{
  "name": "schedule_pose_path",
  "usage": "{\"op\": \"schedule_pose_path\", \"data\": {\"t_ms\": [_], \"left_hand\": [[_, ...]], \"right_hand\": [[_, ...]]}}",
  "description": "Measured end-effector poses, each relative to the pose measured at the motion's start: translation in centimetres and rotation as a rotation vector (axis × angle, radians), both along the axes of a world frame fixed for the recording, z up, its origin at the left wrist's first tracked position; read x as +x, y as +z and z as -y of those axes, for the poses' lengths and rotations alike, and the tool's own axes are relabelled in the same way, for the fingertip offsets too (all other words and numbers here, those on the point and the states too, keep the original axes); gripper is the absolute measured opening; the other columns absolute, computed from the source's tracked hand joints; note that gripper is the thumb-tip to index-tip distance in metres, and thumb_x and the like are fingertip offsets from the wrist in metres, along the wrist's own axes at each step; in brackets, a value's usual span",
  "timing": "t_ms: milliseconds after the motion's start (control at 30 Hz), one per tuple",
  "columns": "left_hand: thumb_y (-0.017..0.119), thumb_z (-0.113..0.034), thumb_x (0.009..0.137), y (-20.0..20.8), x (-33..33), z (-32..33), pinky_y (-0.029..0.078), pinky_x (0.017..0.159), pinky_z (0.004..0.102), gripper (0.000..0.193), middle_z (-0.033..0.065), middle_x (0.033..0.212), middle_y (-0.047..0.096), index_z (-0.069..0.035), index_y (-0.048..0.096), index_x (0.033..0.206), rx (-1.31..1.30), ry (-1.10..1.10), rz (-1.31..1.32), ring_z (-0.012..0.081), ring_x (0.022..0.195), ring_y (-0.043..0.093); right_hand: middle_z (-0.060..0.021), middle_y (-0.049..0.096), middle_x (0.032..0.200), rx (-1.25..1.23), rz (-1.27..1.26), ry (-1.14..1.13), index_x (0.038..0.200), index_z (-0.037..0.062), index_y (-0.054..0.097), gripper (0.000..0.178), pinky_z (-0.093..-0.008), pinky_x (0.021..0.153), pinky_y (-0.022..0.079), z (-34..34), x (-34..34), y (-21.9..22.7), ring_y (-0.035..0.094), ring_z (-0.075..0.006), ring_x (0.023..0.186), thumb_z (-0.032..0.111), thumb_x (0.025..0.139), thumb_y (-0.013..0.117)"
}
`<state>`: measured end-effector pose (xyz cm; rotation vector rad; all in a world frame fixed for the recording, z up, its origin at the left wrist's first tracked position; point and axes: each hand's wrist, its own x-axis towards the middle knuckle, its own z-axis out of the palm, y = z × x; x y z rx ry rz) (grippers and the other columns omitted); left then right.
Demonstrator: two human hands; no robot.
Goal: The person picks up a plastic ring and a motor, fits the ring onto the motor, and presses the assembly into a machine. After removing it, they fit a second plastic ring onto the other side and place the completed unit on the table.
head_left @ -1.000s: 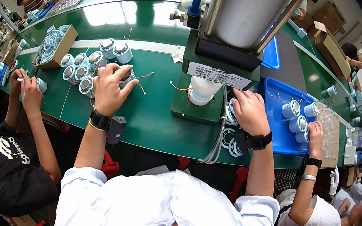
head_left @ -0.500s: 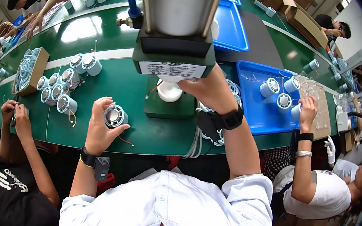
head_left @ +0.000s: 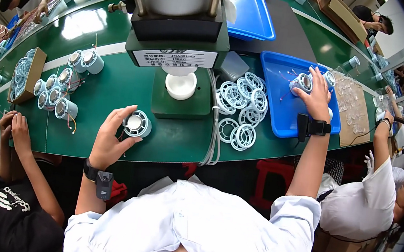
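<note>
A light-blue cylindrical motor housing (head_left: 137, 124) with a ribbed rim and pale centre stands on the green table. My left hand (head_left: 112, 137) is spread around its left side, thumb and fingers apart; whether the fingertips touch it I cannot tell. Over the blue tray (head_left: 284, 124), my right hand (head_left: 315, 96) has thumb and fingers around another motor housing (head_left: 299, 82) with thin wires. A second unit (head_left: 329, 78) lies behind that hand. Between my hands is a press (head_left: 178, 33), its white round cup (head_left: 181, 86) on a green base (head_left: 163, 108).
Several light-blue rings (head_left: 241, 100) and grey cables (head_left: 213, 143) lie right of the press. Several wired motor housings (head_left: 59, 89) stand at left beside a carton (head_left: 32, 78). Clear plastic pieces (head_left: 350, 107) lie on cardboard at right. Co-workers sit on both sides.
My right hand has gone from the press to the tray and around a motor housing. The housing by my left hand has shifted right. The right co-worker's hand has left the tray.
</note>
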<state>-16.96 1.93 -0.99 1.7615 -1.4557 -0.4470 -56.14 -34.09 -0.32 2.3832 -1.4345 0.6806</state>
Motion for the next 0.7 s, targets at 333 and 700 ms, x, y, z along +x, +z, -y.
{"op": "schedule_pose_path", "data": {"t_ms": [333,700], "left_hand": [[0.085,-0.005,0.064,-1.1,-2.7,0.4,0.047,0.096,0.0366,0.070,0.0121,0.116,0.061,-0.004,0.055,0.127,0.006,0.035,-0.111,0.0298,0.109,0.059],[0.086,-0.011,0.065,-1.3,-5.4,2.0,0.042,0.098,0.0367,0.067,0.0092,0.117,0.062,-0.006,0.057,0.125,0.020,-0.042,-0.085,0.0274,0.110,0.058]], "right_hand": [[-0.0059,0.060,0.119,0.542,0.023,0.486,0.116,0.0125,0.058,0.048,-0.0421,0.101,0.034,-10.2,6.9,2.6,0.051,-0.0271,0.119,0.019,0.074,0.079],[-0.0069,0.059,0.117,0.516,0.209,0.670,0.128,0.0106,0.058,0.068,-0.0384,0.101,0.035,-15.9,10.4,5.2,0.053,-0.0283,0.114,0.022,0.067,0.084]]}}
